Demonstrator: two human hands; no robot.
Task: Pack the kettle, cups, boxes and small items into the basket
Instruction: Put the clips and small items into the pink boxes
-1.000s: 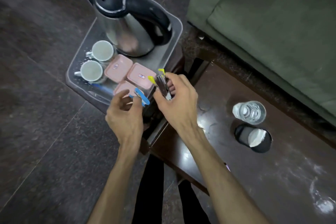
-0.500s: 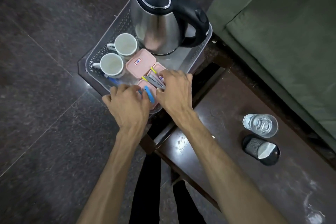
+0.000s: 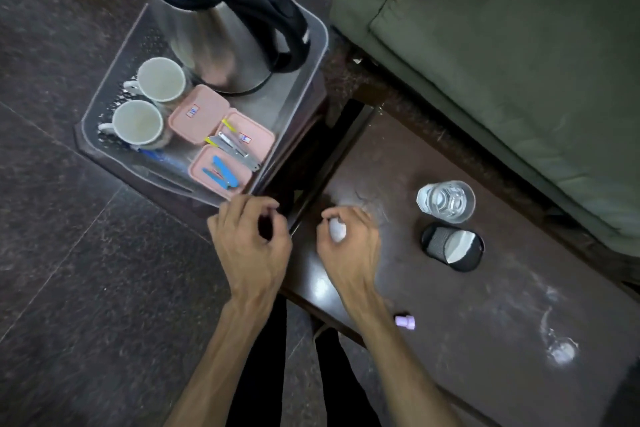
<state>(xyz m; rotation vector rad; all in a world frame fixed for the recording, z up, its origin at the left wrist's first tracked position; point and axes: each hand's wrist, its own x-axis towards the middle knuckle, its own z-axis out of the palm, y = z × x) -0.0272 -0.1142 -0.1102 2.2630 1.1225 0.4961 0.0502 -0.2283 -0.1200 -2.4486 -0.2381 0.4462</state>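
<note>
Basket point(image 3: 313, 55): clear plastic, set on small dark stand beside the table point(image 3: 485, 305). Kettle point(image 3: 221, 21) stood upright at far end, prob. as heaviest item. Two cups point(image 3: 149, 100) lined along left wall. Three pink boxes point(image 3: 221, 146) packed flat at near right corner; yellow-tipped clips point(image 3: 233, 146) and blue clips point(image 3: 220, 172) laid on lids as a shelf.

Left hand point(image 3: 251, 246): just off near basket corner, fingers loosely curled, nothing held. Right hand point(image 3: 349, 246): over table's near-left edge, fingers closed round small white object point(image 3: 337, 230), identity unclear.

Glass point(image 3: 446, 201), black mesh holder point(image 3: 452, 246), lilac cap point(image 3: 405, 322) left on table.
</note>
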